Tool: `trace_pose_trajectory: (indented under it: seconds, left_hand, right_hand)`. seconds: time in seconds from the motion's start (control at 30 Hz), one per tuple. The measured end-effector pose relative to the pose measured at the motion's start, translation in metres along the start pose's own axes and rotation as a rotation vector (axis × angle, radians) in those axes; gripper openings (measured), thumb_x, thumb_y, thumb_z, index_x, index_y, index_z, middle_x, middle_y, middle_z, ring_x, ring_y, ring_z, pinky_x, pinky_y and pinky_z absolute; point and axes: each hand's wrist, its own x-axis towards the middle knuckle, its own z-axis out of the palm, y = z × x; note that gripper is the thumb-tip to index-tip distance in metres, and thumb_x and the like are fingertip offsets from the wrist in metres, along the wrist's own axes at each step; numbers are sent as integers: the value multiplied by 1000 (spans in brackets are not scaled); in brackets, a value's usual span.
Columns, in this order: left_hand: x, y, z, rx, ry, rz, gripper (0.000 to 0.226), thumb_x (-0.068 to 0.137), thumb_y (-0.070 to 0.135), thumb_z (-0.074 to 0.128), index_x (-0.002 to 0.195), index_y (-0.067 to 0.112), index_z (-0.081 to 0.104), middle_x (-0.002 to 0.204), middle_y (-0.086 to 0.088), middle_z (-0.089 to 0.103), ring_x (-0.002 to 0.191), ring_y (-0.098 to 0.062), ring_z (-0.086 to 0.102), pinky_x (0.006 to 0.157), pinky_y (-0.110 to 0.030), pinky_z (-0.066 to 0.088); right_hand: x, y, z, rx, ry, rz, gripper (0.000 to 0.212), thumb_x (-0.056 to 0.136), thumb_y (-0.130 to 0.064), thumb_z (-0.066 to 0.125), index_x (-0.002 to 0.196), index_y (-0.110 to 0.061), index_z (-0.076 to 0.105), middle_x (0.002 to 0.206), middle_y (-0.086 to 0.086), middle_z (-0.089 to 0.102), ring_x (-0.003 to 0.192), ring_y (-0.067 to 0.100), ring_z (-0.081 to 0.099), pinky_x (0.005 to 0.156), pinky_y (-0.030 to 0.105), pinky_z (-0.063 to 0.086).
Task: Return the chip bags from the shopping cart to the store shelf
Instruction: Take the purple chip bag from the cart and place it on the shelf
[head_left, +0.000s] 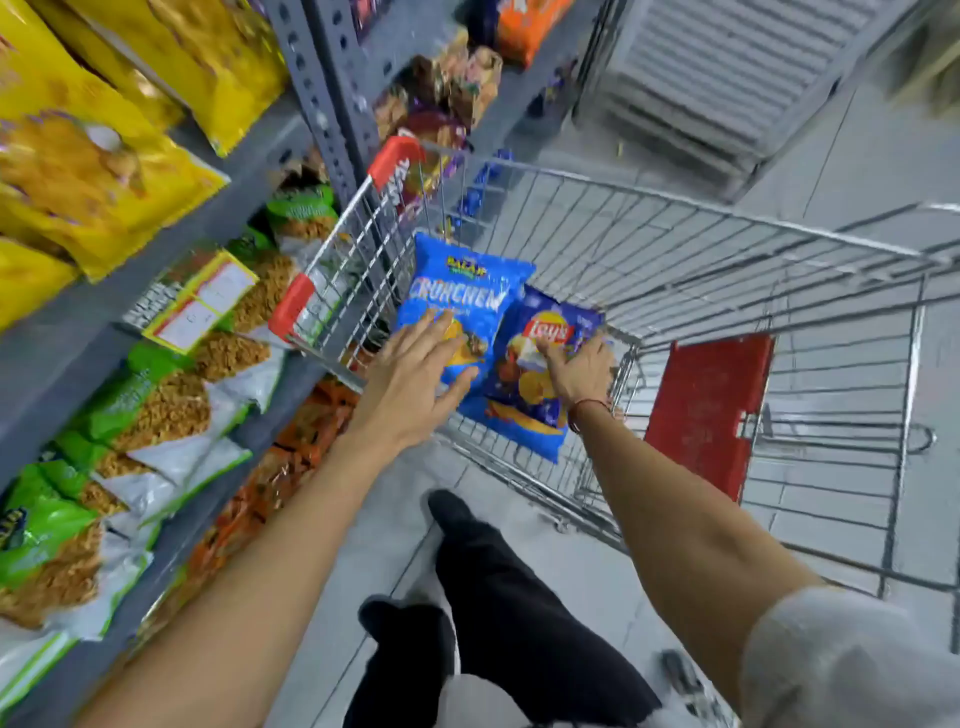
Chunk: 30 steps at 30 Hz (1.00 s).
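Two chip bags lie in the wire shopping cart (675, 218). The light blue Crunchex bag (467, 291) leans against the cart's left wall. A dark blue Lay's bag (524, 395) lies to its right, partly over it. My left hand (415, 374) rests flat on the lower part of the Crunchex bag with fingers spread, not closed around it. My right hand (576, 369) grips the Lay's bag at its right edge, thumb on the front and fingers curled around the side. The store shelf (171, 249) runs along the left, right next to the cart.
The grey metal shelf holds yellow bags (88, 171) on top, green-and-white snack packs (156, 405) in the middle and orange packs (291, 452) low down. The cart's red child-seat flap (706, 410) is at right. My dark-trousered legs (498, 597) stand on the tiled floor. Stacked grey trays (727, 78) sit behind the cart.
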Motion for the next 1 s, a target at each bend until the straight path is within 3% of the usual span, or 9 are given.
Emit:
trace_pose_trajectory:
  seconds: [0.17, 0.33, 0.5, 0.7, 0.83, 0.93, 1.0]
  left_hand:
    - [-3, -7, 19, 55, -148, -75, 49, 88, 43, 38, 111, 10, 66, 123, -12, 65, 124, -21, 52, 100, -37, 40]
    - [-2, -10, 27, 140, -61, -81, 47, 88, 46, 33, 101, 18, 69, 99, -6, 74, 97, -27, 65, 72, -37, 49]
    - [-3, -14, 32, 166, -45, -72, 46, 88, 44, 29, 97, 20, 68, 92, -7, 74, 91, -31, 65, 64, -36, 45]
    - [-4, -10, 28, 175, -57, -85, 47, 88, 43, 27, 88, 16, 66, 81, -11, 72, 81, -34, 65, 62, -37, 47]
    - [-4, -6, 23, 131, -94, -121, 39, 92, 43, 37, 98, 18, 66, 92, -11, 72, 89, -33, 65, 68, -38, 47]
    - [-5, -2, 8, 41, -85, -128, 33, 90, 41, 46, 104, 19, 67, 102, -11, 70, 97, -31, 62, 73, -38, 48]
    - [-6, 0, -9, 9, -13, -117, 30, 89, 39, 50, 102, 20, 69, 103, -10, 71, 97, -30, 62, 72, -37, 48]
  right_hand:
    - [10, 30, 21, 409, -178, 367, 103, 74, -45, 76, 147, -1, 18, 152, 16, 34, 137, 33, 38, 111, 43, 35]
    - [25, 40, 44, 585, -243, 443, 91, 74, -30, 79, 145, -4, 28, 147, 16, 44, 128, 33, 49, 107, 48, 41]
    - [28, 37, 53, 626, -228, 483, 95, 73, -28, 81, 145, -1, 26, 143, 17, 47, 121, 32, 56, 97, 38, 49]
    - [24, 29, 35, 680, -235, 398, 81, 69, -20, 84, 135, 1, 41, 125, 12, 61, 100, 27, 64, 79, 32, 51]
    - [8, 9, 11, 706, -239, 292, 76, 69, -17, 84, 132, 0, 45, 126, 19, 62, 103, 29, 66, 79, 34, 56]
    - [-6, -20, -15, 719, -220, 149, 52, 70, -11, 82, 116, -3, 58, 116, 19, 68, 80, 14, 71, 58, 20, 56]
    - [-18, -46, -35, 730, -203, 60, 48, 69, -9, 83, 110, -4, 59, 108, 16, 69, 70, 7, 70, 53, 16, 54]
